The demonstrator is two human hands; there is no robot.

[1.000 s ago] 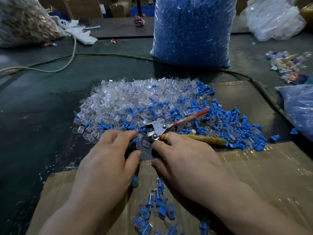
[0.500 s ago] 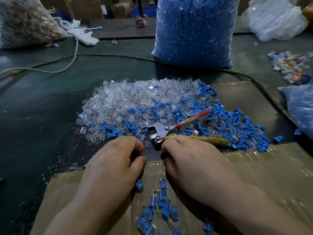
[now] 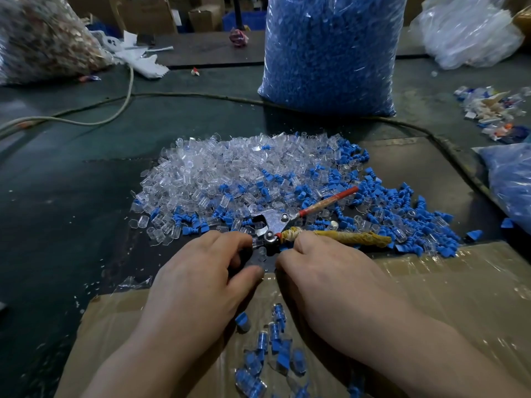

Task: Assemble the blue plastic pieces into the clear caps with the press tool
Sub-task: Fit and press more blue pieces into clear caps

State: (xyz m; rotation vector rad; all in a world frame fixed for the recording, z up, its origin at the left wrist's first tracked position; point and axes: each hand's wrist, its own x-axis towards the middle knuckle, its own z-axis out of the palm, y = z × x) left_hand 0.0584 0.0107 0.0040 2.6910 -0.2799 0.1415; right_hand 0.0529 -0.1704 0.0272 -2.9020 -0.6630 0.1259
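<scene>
Our left hand (image 3: 198,280) and right hand (image 3: 324,280) lie knuckles-up, side by side, with fingers curled inward and close together. The left thumb bends toward its forefinger, perhaps nipping a small clear cap, but the tips are hidden and we cannot tell what either hand holds. Just beyond the fingertips, between the two forefingers, sits the press tool (image 3: 273,222), a dull metal head with round rivets. Its thin red handle (image 3: 327,201) slants away past the right fingers, while its cloth-wrapped handle (image 3: 344,237), frayed and yellowish, runs out from under the right forefinger. Farther beyond the fingers spreads a heap of glossy clear caps (image 3: 230,173), mixed on the right-finger side with matte blue pieces (image 3: 388,202) shaped like little stepped plugs. Behind the fingers, under our wrists, film-covered brown cardboard (image 3: 431,297) carries a scatter of finished pieces (image 3: 275,349), blue inside clear. Well past the heap stands a shiny bag (image 3: 330,53) stuffed with blue. Since half a second ago the hands and tool have hardly shifted; since a second ago the left fingers have drawn back off the caps and curled tighter
</scene>
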